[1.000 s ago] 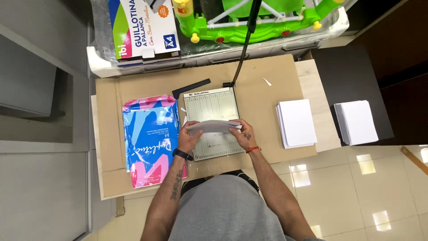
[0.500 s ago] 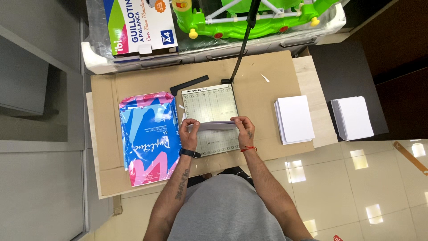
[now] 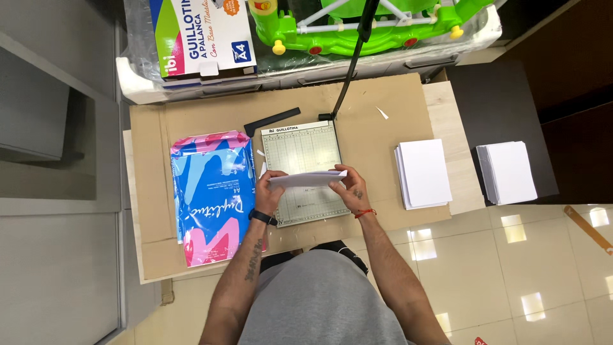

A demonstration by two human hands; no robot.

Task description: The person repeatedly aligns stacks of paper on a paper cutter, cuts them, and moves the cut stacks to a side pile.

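While the person stands over it, everything sits on one low work surface.

Table: a cardboard-covered table (image 3: 396,102) fills the middle of the view, with tiled floor on the near side.

Paper pack: a blue and pink pack of paper (image 3: 214,195) lies flat on the left part of the table, just beside the cutter.

Paper cutter: a grey gridded paper cutter (image 3: 306,150) sits at the table's centre — its long black lever arm (image 3: 354,57) is raised, standing up from the far right corner of the board.

White stacks: one stack of cut sheets (image 3: 423,172) rests on the table's right end; a second stack (image 3: 511,172) lies on a dark surface further right, well apart from the hands.

Sheaf in hand: a thin sheaf of white sheets (image 3: 306,179) is held edge-on just above the cutter board.

Left hand: the left hand (image 3: 269,191) grips the sheaf's left end, fingers closed on it, a dark band at the wrist.

Right hand: the right hand (image 3: 350,190) clasps the right end — a red cord at the wrist.
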